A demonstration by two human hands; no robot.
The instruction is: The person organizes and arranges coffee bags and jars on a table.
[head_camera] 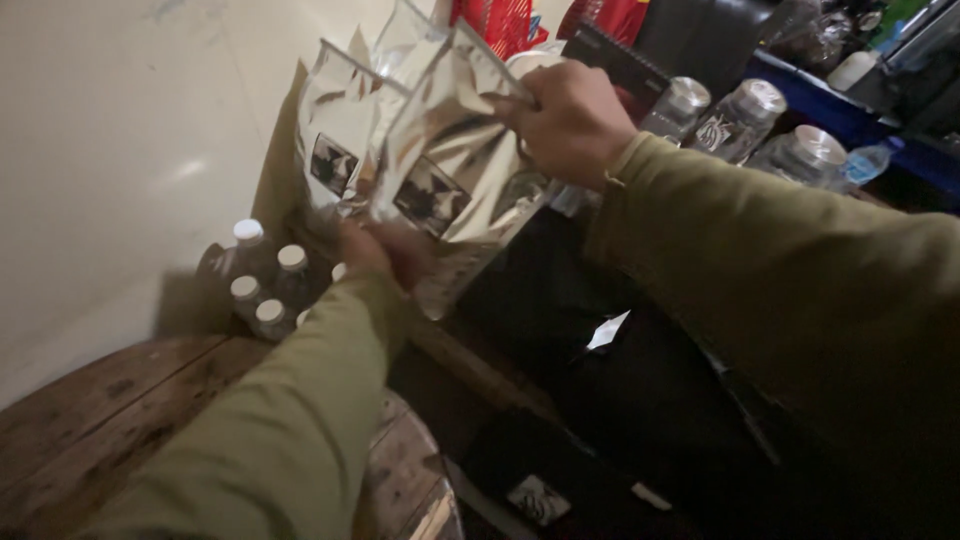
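A shiny silver foil pouch with a small dark label is held up in front of me. My right hand grips its top right edge. My left hand holds the pouch from below, partly blurred and tucked under its lower edge. More silver pouches stand just behind and left of it, against the pale wall. Both of my arms wear olive green sleeves.
Several small bottles with white caps stand by the wall on a round wooden table. Clear jars with metal lids line the upper right. A dark area with black bags lies below. Red items sit at the top.
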